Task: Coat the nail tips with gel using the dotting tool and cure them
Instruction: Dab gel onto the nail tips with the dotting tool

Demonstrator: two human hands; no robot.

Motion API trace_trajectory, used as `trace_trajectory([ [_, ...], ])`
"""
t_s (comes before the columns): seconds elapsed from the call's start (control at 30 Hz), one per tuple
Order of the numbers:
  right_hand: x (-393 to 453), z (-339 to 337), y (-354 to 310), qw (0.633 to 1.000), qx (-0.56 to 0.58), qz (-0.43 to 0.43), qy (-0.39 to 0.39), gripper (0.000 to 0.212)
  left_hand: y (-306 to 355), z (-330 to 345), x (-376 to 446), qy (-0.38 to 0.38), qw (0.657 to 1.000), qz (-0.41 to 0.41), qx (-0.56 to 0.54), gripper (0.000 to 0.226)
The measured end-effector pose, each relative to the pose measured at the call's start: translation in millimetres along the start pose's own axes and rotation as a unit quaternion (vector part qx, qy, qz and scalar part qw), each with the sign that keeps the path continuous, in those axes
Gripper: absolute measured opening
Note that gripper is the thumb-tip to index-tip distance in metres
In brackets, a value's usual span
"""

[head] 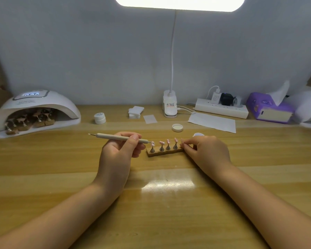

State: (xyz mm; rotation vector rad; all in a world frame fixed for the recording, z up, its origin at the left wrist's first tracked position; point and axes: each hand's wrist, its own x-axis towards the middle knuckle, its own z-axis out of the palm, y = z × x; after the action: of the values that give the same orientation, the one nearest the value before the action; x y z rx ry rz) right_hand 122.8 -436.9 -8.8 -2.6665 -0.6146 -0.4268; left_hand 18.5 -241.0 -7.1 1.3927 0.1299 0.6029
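The dotting tool lies across the fingers of my left hand, pinched between thumb and fingertips, its long axis nearly level and running left to right; the working end points right and touches the leftmost of the pink nail tips, while the bare metal end points left, past my knuckles. The tips stand on small stems in a row on a cork holder that sits on the worktop between my hands. My right hand grips the holder's right end with curled fingers. Behind it lies an open lid; at far left, the curing lamp shelters more holders.
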Motion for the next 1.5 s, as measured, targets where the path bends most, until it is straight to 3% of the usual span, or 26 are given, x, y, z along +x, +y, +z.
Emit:
trace_trajectory([
  [0.23, -5.4, -18.5, -15.3, 0.973, 0.176, -0.099, 0.110, 0.008, 24.1, 7.9, -12.4, -0.044, 0.992, 0.111, 0.050, 0.018],
  [0.6, -22.5, -51.1, -67.8, 0.919, 0.354, -0.131, 0.117, 0.006, 64.4, 15.7, -21.0, -0.066, 0.949, 0.299, 0.068, 0.008],
  [1.5, -26.3, -58.1, -74.8, 0.918, 0.346, -0.143, 0.130, 0.011, 63.4, 15.7, -21.2, -0.061, 0.940, 0.304, 0.141, 0.008],
])
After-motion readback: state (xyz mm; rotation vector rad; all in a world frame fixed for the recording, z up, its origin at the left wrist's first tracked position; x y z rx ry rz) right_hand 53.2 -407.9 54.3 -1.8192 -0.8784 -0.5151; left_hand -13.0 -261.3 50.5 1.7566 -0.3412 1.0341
